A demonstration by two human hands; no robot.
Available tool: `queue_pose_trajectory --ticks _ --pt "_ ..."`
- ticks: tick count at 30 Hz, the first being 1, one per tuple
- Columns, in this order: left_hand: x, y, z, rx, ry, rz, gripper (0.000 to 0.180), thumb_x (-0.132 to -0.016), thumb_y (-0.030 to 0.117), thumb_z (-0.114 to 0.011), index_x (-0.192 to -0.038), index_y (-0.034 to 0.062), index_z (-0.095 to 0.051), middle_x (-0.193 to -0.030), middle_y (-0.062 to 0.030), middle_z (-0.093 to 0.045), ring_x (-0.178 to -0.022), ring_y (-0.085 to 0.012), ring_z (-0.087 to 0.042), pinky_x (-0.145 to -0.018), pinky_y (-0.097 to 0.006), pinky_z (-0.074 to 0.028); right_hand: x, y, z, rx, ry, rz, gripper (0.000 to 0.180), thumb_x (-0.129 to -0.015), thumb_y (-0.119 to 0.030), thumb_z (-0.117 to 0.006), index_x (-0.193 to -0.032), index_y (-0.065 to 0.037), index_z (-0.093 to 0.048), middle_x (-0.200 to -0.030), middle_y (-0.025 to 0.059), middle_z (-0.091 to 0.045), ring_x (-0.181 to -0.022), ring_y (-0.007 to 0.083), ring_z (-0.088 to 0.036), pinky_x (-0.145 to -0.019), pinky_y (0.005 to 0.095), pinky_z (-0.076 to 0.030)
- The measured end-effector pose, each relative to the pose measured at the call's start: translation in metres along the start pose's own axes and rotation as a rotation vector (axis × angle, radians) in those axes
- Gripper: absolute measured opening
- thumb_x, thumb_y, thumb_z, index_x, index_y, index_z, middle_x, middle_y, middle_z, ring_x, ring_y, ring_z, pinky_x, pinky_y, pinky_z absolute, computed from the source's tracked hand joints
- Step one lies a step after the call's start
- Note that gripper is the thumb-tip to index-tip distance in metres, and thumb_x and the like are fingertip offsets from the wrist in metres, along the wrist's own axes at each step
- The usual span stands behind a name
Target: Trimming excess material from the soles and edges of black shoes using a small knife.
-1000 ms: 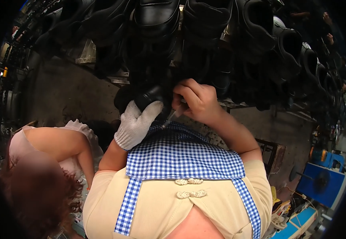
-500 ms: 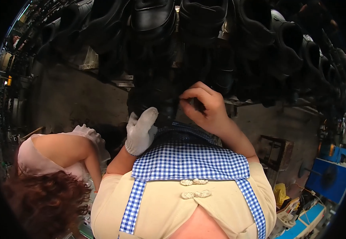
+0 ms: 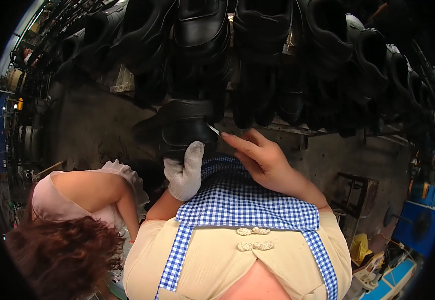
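My left hand (image 3: 185, 172), in a pale knitted glove, grips a black leather shoe (image 3: 187, 129) in front of my apron. Its thumb shows on the near side of the shoe, while the other fingers are mostly hidden. Bare and closed in a pinch, my right hand (image 3: 260, 156) holds a thin, pale, pointed tool (image 3: 214, 129) between thumb and forefinger. The tool's tip meets the right side of the shoe's upper, or comes very near it. What kind of tool it is cannot be made out.
Several black shoes (image 3: 202, 30) hang or stand on a rack just beyond my hands. On my left a person (image 3: 82, 195) in a pale pink top bends close by. A dark metal frame stand (image 3: 357, 195) and a blue panel (image 3: 420, 225) are on the right.
The shoe has turned and its upper now shows more clearly to the left. My right hand has moved slightly down, its fingers stretched toward the shoe, and the pale tool has come into sight.
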State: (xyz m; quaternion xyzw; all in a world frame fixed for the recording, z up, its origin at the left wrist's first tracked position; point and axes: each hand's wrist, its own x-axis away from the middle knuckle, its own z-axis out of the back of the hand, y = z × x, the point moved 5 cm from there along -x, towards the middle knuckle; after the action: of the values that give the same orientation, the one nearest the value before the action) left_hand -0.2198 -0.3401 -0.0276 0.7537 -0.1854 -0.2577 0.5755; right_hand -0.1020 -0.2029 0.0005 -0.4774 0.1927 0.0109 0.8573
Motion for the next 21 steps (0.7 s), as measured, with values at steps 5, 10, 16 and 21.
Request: queue_pose_trajectory --ticks 5,10,16,21 --pt "-0.001 0.003 0.0 -0.191 0.011 -0.19 0.022 -0.095 0.007 -0.058 -0.116 0.0016 -0.063 -0.11 -0.0078 -0.066 -0.099 -0.0146 -0.063 -0.088 -0.028 -0.051 -0.004 0.0 -0.008 0.021 0.01 -0.025 0.054 -0.086 0.008 -0.06 -0.137 -0.008 -0.052 -0.101 0.0128 -0.06 -0.083 0.0201 -0.063 -0.065 0.0283 -0.051" --pt "0.0 0.008 -0.003 -0.367 0.058 -0.306 0.024 -0.095 0.006 -0.057 -0.118 0.0011 -0.061 -0.112 -0.0095 -0.066 -0.101 -0.018 -0.063 -0.089 -0.029 -0.05 -0.008 -0.001 -0.013 -0.039 0.122 0.038 0.054 -0.086 0.008 -0.06 -0.137 -0.007 -0.051 -0.092 0.0112 -0.057 -0.072 0.0184 -0.058 -0.061 0.0277 -0.048" --pt "-0.004 0.009 -0.005 -0.44 0.035 -0.342 0.023 -0.095 0.007 -0.057 -0.117 0.0008 -0.061 -0.111 -0.01 -0.065 -0.098 -0.0186 -0.064 -0.087 -0.029 -0.051 -0.008 0.001 -0.019 -0.091 0.16 -0.002 0.053 -0.085 0.008 -0.059 -0.136 -0.006 -0.052 -0.088 0.0105 -0.056 -0.067 0.0176 -0.055 -0.06 0.0273 -0.046" --pt "-0.003 0.012 -0.008 -0.485 0.003 -0.375 0.023 -0.095 0.006 -0.058 -0.116 0.0005 -0.061 -0.108 -0.0096 -0.066 -0.094 -0.0165 -0.064 -0.083 -0.028 -0.052 -0.008 0.004 -0.02 -0.084 0.15 0.007 0.053 -0.085 0.008 -0.059 -0.136 -0.006 -0.053 -0.089 0.0108 -0.056 -0.067 0.0173 -0.055 -0.06 0.0272 -0.046"
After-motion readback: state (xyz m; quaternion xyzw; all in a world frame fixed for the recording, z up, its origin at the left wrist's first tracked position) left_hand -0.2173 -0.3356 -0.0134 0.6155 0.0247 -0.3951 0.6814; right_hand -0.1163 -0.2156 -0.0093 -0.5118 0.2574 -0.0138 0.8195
